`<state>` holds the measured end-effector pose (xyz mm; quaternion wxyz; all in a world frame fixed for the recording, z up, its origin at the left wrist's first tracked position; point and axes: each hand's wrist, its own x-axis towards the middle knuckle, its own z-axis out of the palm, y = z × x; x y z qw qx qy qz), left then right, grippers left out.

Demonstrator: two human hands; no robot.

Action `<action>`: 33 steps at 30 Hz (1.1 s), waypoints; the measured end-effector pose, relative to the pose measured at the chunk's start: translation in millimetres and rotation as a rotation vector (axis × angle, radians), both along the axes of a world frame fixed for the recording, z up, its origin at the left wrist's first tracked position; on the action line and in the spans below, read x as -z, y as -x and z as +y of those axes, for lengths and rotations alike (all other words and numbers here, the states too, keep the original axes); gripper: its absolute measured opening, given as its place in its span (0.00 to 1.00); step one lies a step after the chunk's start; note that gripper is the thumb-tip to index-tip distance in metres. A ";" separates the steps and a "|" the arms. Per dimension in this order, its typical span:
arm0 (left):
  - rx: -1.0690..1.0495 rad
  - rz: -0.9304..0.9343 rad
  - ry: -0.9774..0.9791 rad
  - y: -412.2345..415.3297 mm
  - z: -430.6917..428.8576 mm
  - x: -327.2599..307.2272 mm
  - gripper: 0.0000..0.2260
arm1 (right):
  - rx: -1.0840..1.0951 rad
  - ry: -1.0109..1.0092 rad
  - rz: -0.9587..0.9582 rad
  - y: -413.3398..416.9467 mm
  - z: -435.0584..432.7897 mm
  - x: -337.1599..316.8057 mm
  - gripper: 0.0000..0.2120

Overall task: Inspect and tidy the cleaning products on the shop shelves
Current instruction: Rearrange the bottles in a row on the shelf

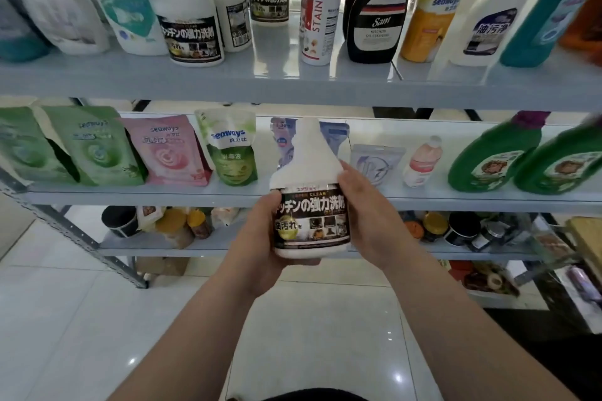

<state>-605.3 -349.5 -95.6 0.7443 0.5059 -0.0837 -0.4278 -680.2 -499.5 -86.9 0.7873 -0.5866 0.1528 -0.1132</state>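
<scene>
Since its black label squarely faces the wearer, the white bottle (309, 169) is judged to be under inspection rather than in transit. It is held upright, clear of all shelving, in front of the middle shelf (423, 200). The left hand (257, 244) cups the base and lower side. Its fingers are curled beneath and its thumb lies on the label's left margin, so it bears the weight. The right hand (368, 218) clamps the opposite side near the shoulder, fingers wrapped behind. That steadies the bottle and leaves the hand well placed to turn it.

Two matching bottles (192, 36) stand on the top shelf (293, 81), labels outward, which suggests this one belongs there. Bare shelf beside the front one is the probable place for it. The cap area is blurred, so its condition cannot be told.
</scene>
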 end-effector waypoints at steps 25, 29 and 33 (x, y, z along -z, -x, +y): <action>-0.028 -0.750 -0.259 -100.1 117.4 -2.7 0.32 | 0.256 0.624 0.038 -71.7 112.4 -26.3 0.10; -0.090 -1.136 -0.452 -98.6 129.9 -8.5 0.35 | 0.232 1.108 0.168 -79.8 115.7 -52.4 0.12; -0.086 -1.273 -0.522 -107.0 137.0 -12.9 0.36 | 0.158 1.401 0.371 -95.7 112.5 -72.5 0.17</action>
